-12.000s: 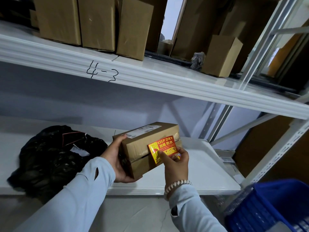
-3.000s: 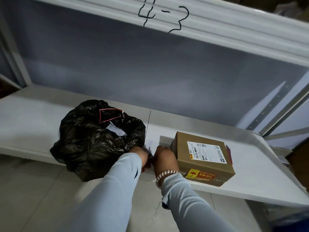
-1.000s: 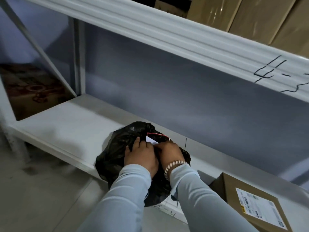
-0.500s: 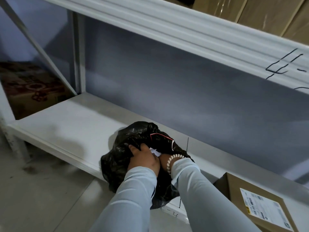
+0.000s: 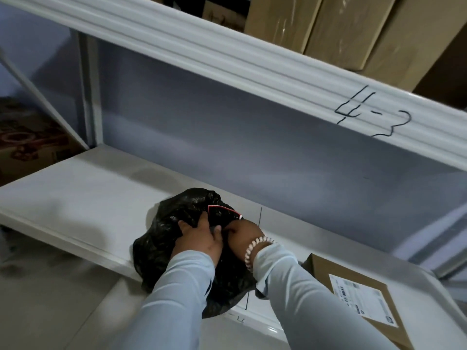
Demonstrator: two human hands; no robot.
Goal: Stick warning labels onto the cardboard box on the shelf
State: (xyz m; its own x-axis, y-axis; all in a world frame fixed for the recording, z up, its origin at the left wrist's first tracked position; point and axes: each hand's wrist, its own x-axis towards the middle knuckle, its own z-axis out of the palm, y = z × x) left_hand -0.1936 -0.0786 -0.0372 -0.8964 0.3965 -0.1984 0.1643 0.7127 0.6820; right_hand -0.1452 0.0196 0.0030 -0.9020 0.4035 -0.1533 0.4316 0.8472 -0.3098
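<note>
1. I see the cardboard box lying flat on the lower shelf, at the near right of the scene, partly cut by the frame edge and partly covered by my right sleeve.
2. Its top face carries a white shipping label. I can make out no warning label on the faces that show, though the near side face is out of view, so I cannot tell how many are already stuck on.
3. Both hands are away from the box and busy at a black plastic bag that sits on the same shelf, just left of the box.
4. My left hand is curled over the bag's mouth with the fingers pinching a fold of the black plastic, holding it open or steady.
5. My right hand is pushed against the opening beside the left one, its fingers bent and tucked in. Whether they have hold of anything inside I cannot tell.
6. A red-edged sheet peeks from the bag's mouth just beyond my hands. I judge it to be label stock, though it is too small to read.
7. My judgement is that I am mid-task, in a fetching step: a label must be taken from the bag, peeled, carried right to the box and pressed on.
8. The upper shelf, marked "4-3", holds other cartons that play no part now.
</note>
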